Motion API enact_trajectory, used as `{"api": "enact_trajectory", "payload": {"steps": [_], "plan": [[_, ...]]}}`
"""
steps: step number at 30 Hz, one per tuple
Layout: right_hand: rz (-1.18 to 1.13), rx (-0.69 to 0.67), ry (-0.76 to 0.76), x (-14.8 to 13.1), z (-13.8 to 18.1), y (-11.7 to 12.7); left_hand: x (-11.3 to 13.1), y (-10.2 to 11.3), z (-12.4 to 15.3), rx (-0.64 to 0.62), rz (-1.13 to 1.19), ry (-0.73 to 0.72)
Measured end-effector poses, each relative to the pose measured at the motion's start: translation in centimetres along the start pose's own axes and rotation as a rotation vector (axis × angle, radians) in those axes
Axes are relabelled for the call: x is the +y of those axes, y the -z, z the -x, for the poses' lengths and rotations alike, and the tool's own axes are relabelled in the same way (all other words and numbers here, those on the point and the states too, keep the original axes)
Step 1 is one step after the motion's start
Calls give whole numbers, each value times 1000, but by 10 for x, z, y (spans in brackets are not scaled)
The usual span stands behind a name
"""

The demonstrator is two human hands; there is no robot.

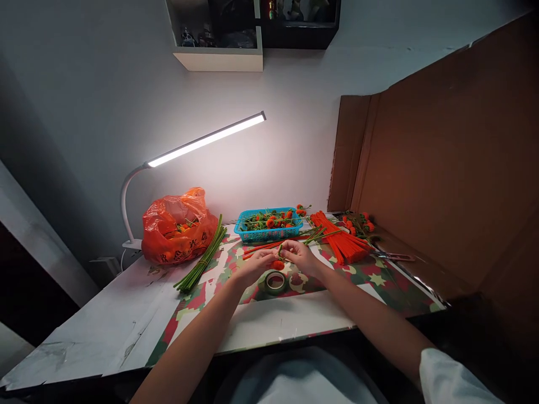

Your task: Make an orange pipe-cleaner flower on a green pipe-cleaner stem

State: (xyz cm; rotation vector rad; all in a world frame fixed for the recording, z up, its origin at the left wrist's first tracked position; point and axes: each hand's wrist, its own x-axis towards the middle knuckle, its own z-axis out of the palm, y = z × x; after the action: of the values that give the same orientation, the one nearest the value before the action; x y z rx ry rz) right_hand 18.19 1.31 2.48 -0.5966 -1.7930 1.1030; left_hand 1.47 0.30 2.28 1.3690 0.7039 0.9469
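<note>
My left hand (256,264) and my right hand (300,255) meet over the middle of the table, fingers pinched together on a small orange pompom flower (277,264) with a green stem. Right below them lies a roll of green tape (275,282) on the red and green patterned mat (374,280). A blue basket (268,226) with several orange flowers on green stems stands just behind the hands. Loose orange and green stems lie between basket and hands.
An orange plastic bag (177,227) stands at the back left beside a bundle of green stems (202,258). A stack of orange pipe cleaners (339,238) lies right of the basket. A lit desk lamp (202,140) arches overhead. Cardboard (442,168) walls the right side.
</note>
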Motion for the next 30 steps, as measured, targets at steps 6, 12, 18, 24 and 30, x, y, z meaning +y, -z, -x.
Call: {"api": "enact_trajectory", "payload": {"steps": [6, 12, 18, 24, 30], "plan": [[-242, -200, -3, -14, 5, 3, -7, 2, 6, -232, 323, 159], [-396, -435, -177, -15, 14, -3, -15, -2, 9, -482, 417, 265], [-229, -39, -115, 4, 2, -4, -3, -6, 5, -110, 313, 142], [138, 421, -35, 17, -6, -2, -3, -13, -1, 241, -29, -54], [-70, 250, -88, 7, -4, -1, -5, -7, 0, 14, 76, 7]]}}
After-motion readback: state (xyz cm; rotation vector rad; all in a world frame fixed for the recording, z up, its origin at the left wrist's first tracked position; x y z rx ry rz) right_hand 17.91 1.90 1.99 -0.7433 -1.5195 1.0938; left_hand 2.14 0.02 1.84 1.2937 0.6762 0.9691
